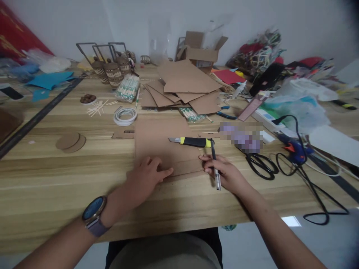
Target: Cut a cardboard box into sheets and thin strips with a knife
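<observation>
A brown cardboard sheet (159, 130) lies on the table in front of me, with a line running across its near part. My left hand (150, 170) rests on the sheet's near left side, fingers bent a little and thumb stretched to the right. At the right near corner is my right hand (221, 170), holding a pen (214, 160) between its fingers. Its fingertips are at the cardboard's edge. A yellow and black utility knife (193, 142) lies across the sheet, blade pointing left, its handle end close to the pen.
Cardboard pieces (187, 78) are piled behind the sheet. To the left are cardboard discs (70, 142) and a white coil (125, 116). On the right lie black-handled scissors (262, 166), a blue glue gun (297, 151) with its cord, and pliers (226, 114). Small lantern-like models (113, 73) stand behind.
</observation>
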The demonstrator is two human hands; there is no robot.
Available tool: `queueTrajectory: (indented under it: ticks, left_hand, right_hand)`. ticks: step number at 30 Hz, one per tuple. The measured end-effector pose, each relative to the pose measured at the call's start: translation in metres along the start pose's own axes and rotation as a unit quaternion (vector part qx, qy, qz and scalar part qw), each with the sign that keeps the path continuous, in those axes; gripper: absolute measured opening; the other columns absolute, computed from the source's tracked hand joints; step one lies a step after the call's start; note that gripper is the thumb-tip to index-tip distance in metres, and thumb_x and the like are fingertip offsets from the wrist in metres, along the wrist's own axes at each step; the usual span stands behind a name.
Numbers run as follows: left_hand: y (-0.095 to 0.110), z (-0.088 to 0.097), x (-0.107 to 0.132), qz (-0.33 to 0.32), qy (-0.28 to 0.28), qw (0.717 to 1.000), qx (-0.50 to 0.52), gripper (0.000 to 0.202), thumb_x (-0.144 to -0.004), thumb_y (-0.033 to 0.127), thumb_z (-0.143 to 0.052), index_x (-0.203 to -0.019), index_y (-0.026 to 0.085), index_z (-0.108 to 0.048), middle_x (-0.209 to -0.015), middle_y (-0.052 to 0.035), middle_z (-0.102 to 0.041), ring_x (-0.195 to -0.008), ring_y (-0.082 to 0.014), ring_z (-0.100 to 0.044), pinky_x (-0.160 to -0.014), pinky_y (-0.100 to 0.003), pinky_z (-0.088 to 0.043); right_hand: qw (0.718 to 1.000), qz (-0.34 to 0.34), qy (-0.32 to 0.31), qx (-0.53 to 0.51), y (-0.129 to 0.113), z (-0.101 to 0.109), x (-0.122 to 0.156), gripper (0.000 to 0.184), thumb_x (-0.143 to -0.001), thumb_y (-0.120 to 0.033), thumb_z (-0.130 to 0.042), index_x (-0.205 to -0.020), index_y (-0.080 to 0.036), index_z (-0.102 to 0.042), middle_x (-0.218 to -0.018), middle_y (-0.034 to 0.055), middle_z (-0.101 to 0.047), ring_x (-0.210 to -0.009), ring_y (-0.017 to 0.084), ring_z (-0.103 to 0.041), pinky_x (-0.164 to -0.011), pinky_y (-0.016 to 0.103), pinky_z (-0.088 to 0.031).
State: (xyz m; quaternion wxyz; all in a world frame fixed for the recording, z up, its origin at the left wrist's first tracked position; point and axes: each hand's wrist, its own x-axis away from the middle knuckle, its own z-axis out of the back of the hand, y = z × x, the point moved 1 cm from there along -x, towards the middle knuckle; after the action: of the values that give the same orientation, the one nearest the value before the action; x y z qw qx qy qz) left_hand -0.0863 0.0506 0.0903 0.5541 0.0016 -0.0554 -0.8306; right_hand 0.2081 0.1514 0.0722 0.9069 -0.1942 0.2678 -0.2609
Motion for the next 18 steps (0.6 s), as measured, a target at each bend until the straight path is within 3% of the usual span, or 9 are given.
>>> queueTrajectory:
  ticks: [8,15,18]
  left_hand:
    - [-0.003,-0.001,0.001,-0.020,-0.015,1.000,-0.009,0.059,-0.096,0.010,-0.048,-0.145,0.042,-0.047,-0.112,-0.0072,-0.052,-0.095,-0.0250,-0.048,-0.082,-0.038,-0.046]
    - [-0.009,0.033,-0.010,-0.085,-0.097,0.992,0.011,0.065,-0.088,-0.004,-0.040,-0.140,0.034,-0.053,-0.111,-0.0080,-0.054,-0.096,-0.0237,-0.053,-0.080,-0.035,-0.048]
    - [-0.009,0.047,-0.023,-0.112,-0.127,0.986,0.013,0.059,-0.091,-0.001,-0.041,-0.134,0.035,-0.057,-0.103,-0.0075,-0.057,-0.088,-0.0228,-0.058,-0.069,-0.031,-0.048]
  right_hand:
    - [1.000,-0.012,0.000,0.008,0.005,0.000,0.002,0.009,-0.094,-0.026,-0.058,-0.091,-0.027,-0.066,-0.121,0.0090,-0.073,-0.115,0.026,-0.067,-0.092,0.040,-0.054]
    - [0.999,-0.047,-0.013,0.004,0.003,0.001,0.001,0.010,-0.094,-0.028,-0.059,-0.091,-0.028,-0.069,-0.123,0.0102,-0.073,-0.115,0.027,-0.067,-0.093,0.043,-0.055]
    - [0.998,-0.068,-0.019,0.002,0.002,0.002,0.002,0.013,-0.094,-0.031,-0.058,-0.090,-0.027,-0.069,-0.124,0.0102,-0.072,-0.115,0.027,-0.067,-0.095,0.044,-0.054]
